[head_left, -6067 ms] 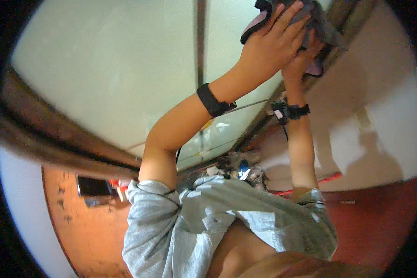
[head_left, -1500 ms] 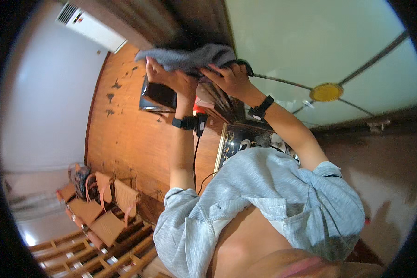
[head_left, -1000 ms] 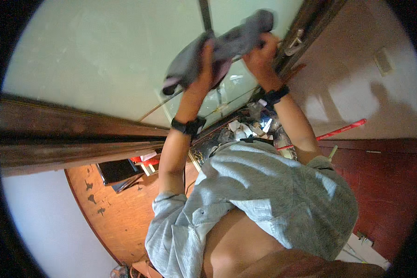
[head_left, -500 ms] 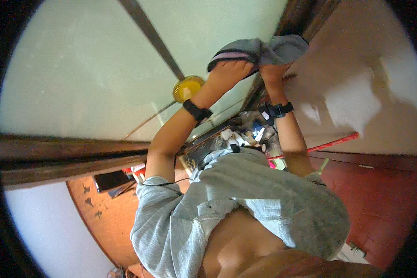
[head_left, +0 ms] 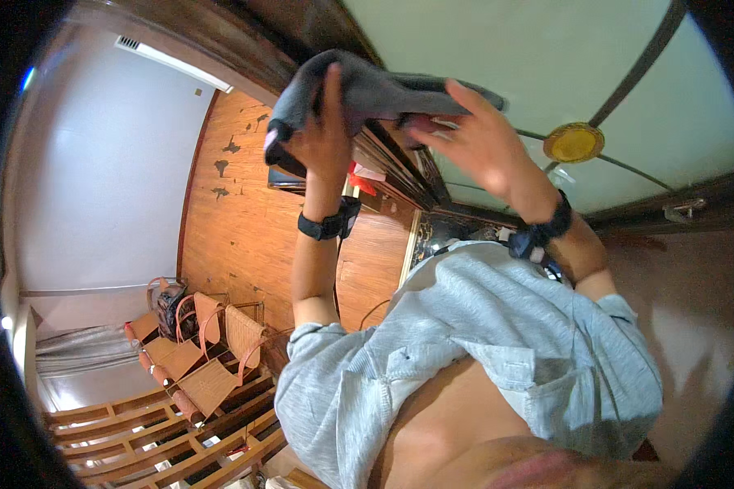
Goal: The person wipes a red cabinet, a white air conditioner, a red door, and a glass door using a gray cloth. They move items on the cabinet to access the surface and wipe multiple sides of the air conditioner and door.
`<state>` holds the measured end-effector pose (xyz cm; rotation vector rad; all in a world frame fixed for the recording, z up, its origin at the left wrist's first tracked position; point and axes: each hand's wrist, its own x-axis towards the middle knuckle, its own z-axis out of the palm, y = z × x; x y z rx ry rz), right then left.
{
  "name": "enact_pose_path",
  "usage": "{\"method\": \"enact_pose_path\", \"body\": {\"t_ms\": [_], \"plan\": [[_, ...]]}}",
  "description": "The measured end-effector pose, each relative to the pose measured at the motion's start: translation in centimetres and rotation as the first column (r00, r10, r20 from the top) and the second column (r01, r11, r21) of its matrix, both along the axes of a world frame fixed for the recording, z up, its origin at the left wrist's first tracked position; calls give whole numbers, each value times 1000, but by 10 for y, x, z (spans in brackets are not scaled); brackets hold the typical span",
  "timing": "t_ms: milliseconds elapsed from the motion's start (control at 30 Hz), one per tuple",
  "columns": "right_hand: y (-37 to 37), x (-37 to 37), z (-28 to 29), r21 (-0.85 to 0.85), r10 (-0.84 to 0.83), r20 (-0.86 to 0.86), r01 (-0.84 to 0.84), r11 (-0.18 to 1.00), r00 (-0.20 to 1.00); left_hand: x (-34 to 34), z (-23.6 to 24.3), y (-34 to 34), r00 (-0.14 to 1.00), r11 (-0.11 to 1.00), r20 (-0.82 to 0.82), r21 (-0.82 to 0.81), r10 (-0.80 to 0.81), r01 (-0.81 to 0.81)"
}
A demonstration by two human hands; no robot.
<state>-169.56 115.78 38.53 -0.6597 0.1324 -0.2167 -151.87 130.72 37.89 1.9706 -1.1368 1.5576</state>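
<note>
Raised in front of me is a grey cloth [head_left: 375,90] with dark edging and a small pale pink patch at its left end. My left hand [head_left: 322,143] holds its left part, one finger stretched up across the fabric. On the other side, my right hand [head_left: 489,151] grips the cloth loosely near its right end, the fingers partly spread and blurred. Some of the fingertips are hidden in the folds. Behind the cloth run a dark wooden frame [head_left: 302,41] and a pale green glass panel [head_left: 497,49]. Black bands circle both wrists.
A round yellow ornament [head_left: 575,143] sits where dark bars meet on the glass. Woven chairs [head_left: 212,342] stand at the lower left, with a dark backpack [head_left: 171,310] on one. Beyond the wooden floor [head_left: 236,204] rises a pale wall [head_left: 110,179]. A slatted wooden railing [head_left: 171,440] lies below.
My view has swung left, bringing the chairs and floor into sight. The cloth and both hands have moved leftward along the panel. The hands are farther apart and the right fingers have loosened.
</note>
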Motion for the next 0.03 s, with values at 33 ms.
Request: {"method": "enact_pose_path", "body": {"t_ms": [33], "plan": [[8,29,5,453,168,4,-152,879,986,7,4,13,1000,1000,10,0,21,-21]]}}
